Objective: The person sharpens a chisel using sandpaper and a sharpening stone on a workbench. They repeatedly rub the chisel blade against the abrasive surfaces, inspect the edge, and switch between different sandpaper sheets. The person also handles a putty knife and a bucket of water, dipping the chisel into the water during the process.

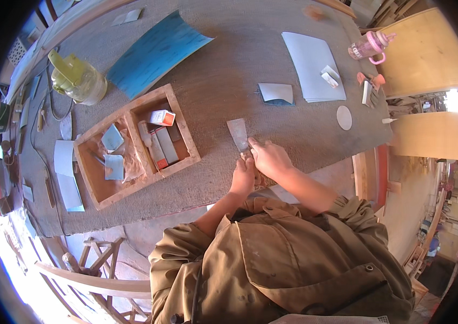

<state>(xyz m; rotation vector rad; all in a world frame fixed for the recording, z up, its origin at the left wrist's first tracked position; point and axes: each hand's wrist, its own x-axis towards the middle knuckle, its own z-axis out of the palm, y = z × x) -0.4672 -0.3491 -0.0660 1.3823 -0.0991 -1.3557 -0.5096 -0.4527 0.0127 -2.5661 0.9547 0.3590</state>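
Near the table's front edge I hold a putty knife (237, 133), its wide metal blade pointing away from me. My left hand (243, 176) is closed round the handle, most of which it hides. My right hand (271, 159) is closed too, its fingers pressed at the place where blade and handle meet. Just left of the blade stands a wooden tray (132, 120) with two compartments. Its right one holds a small white and orange box (162, 117) and flat grey blocks; scraps of blue sandpaper (113, 138) lie in the left one.
A large blue sandpaper sheet (156, 53) lies behind the tray, next to a green-lidded clear jug (80, 81). Pale sheets (312, 67) and a folded piece of sandpaper (276, 93) lie to the right. A pink bottle (368, 45) stands at the far right edge.
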